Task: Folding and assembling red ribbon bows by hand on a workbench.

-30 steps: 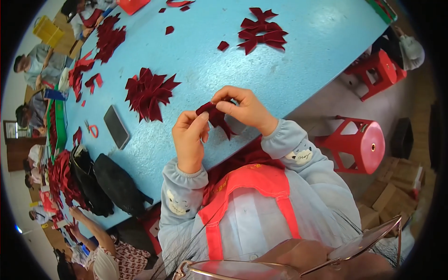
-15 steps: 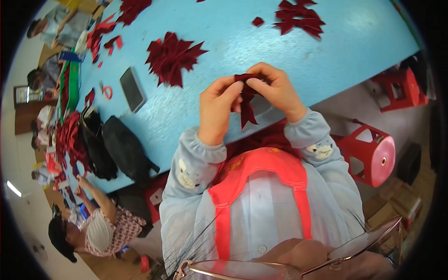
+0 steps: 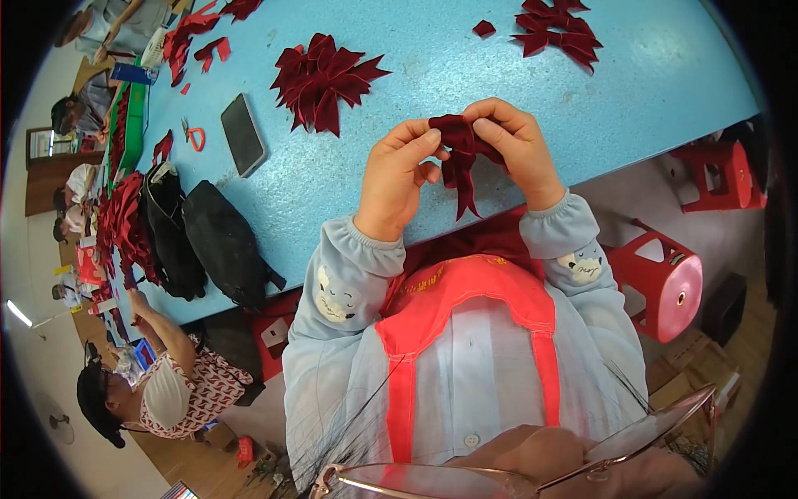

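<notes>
The ribbon [image 3: 460, 158] is dark red and velvety, folded into a bunched loop at the top with two tails hanging down, the longer one ending in a pointed notch. It sits above the near edge of the blue counter [image 3: 632, 91], held up between both hands. The left hand [image 3: 397, 179] pinches its left side, thumb and forefinger closed on the fold; the right hand [image 3: 514, 145] wraps over the top, its fingers [image 3: 486, 112] curled tight onto the bunched part. On the counter there are two heaps of finished bows of the same red: one heap [image 3: 322, 79] just beyond the left hand, another [image 3: 555, 32] farther off to the right, with one small scrap [image 3: 484, 28] beside it. One dark phone [image 3: 243, 134] lies flat left of the near heap, and one pair of orange-handled scissors [image 3: 194, 135] next to it. Two black bags [image 3: 199, 237] rest at the counter's left end. Two red stools [image 3: 665, 279] stand to the right, off the counter.
</notes>
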A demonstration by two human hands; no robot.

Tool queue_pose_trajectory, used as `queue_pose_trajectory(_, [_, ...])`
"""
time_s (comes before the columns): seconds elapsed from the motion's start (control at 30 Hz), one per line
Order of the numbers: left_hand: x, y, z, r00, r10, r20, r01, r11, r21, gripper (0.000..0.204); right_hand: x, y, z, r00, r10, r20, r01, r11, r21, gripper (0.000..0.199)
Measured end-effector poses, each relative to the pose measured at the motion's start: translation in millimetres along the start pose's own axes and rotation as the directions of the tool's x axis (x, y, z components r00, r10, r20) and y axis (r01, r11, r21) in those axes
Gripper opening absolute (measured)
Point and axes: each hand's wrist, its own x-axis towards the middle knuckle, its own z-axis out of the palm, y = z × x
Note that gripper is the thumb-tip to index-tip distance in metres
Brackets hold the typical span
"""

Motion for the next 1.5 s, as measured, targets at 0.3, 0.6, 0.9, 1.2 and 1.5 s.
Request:
queue_pose_trajectory(0.3, [1,-4,0,1.0,0.018,-0.014,-0.019,0.998,-0.056,0.011,1,-2,4,1.0,-0.029,0.011,0.03,0.997,-0.078,0.014])
queue_pose_trajectory(0.6, [0,-5,4,0.999,0.029,-0.026,-0.028,0.999,0.031,0.011,-1,-1,3,0.992,-0.111,0.052,0.117,0.985,-0.124,0.013])
queue_pose_trajectory(0.9, [-1,-7,0,0.998,0.052,-0.019,-0.05,0.994,0.097,0.016,-1,4,4,0.989,-0.131,0.069,0.144,0.961,-0.237,0.015])
queue_pose_trajectory(1.2, [-2,-10,14,0.986,0.167,-0.029,-0.154,0.953,0.262,0.016,1,4,9,0.976,-0.196,0.094,0.216,0.923,-0.317,0.021])
queue_pose_trajectory(1.5, [-7,-5,17,0.936,0.347,0.054,-0.332,0.825,0.457,0.015,4,1,11,0.995,-0.102,0.003,0.101,0.979,-0.178,0.021])
